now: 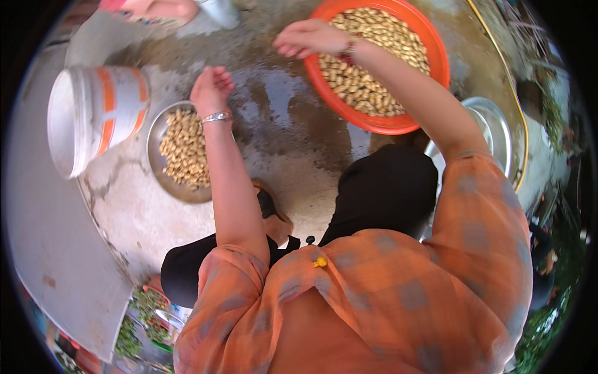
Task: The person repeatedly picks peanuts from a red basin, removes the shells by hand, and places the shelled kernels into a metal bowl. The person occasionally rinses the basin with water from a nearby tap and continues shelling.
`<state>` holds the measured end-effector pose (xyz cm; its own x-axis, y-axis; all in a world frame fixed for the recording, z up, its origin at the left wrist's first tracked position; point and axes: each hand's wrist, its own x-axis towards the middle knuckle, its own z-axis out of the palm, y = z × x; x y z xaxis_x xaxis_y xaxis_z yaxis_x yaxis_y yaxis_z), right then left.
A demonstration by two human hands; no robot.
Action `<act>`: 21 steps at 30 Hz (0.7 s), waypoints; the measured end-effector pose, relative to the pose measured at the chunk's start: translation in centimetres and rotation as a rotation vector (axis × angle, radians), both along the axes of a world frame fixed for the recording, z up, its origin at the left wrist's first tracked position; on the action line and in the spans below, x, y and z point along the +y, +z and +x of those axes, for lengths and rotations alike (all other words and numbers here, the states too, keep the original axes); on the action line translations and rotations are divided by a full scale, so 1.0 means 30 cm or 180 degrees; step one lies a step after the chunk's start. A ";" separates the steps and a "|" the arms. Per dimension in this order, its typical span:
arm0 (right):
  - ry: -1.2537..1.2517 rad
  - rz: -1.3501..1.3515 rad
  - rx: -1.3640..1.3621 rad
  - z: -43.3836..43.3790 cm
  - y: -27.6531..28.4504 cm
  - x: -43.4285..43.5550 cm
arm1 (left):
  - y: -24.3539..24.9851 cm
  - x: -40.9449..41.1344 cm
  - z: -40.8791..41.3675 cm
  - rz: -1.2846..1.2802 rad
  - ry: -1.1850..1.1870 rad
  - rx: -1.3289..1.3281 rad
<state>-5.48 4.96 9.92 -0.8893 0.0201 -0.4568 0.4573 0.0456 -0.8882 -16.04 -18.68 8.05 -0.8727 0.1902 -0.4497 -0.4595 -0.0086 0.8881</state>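
My left hand [213,89], with a silver bracelet at the wrist, is raised above the upper edge of a round metal bowl [156,174]. Peanuts in their shells [184,149] lie in that bowl. Its fingers are loosely curled, and whether they hold anything I cannot tell. My right hand [303,39], with a dark red beaded bracelet, reaches past the left rim of a large orange plastic basin [441,70]. More unshelled peanuts [369,93] fill the basin, partly hidden by my forearm. Those fingers are bent, and their grip is unclear.
A white bucket with orange bands [114,110] lies tilted at the left. Metal basins [500,126] stand beside my right knee. A yellow hose [507,70] curves along the right. The concrete floor [275,93] is wet. A pink container [163,11] stands at the top left.
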 end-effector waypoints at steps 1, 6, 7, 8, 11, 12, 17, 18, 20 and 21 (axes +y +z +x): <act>-0.0276 0.0145 0.0114 0.100 -0.007 0.111 | 0.021 0.077 0.046 0.0248 -0.0390 -0.0223; -0.1292 0.3292 -0.0193 0.652 -0.257 0.525 | -0.037 0.504 0.326 -0.0141 -0.2178 0.0213; -0.1371 0.3873 -0.0376 0.721 -0.320 0.545 | -0.119 0.569 0.348 -0.0535 -0.2312 0.0628; -0.1429 0.4433 -0.0547 0.764 -0.361 0.562 | -0.185 0.613 0.368 -0.0948 -0.2419 0.1056; -0.2643 0.3355 -0.0935 0.732 -0.377 0.484 | -0.277 0.654 0.390 -0.1350 -0.2341 0.0830; -0.3465 0.1313 -0.0555 0.733 -0.426 0.468 | -0.317 0.682 0.409 -0.1144 -0.2190 0.0253; -0.3528 0.0079 -0.0673 0.615 -0.286 0.213 | -0.248 0.743 0.523 -0.0753 -0.2036 -0.1502; -0.3550 -0.0159 -0.0502 0.594 -0.262 0.187 | -0.224 0.759 0.557 -0.0769 -0.1837 -0.1586; -0.3637 0.0335 -0.0187 0.561 -0.293 0.165 | -0.182 0.789 0.603 -0.0521 -0.1575 -0.1616; -0.3659 0.1030 -0.0055 0.540 -0.292 0.147 | -0.160 0.785 0.618 -0.0289 -0.1484 -0.1561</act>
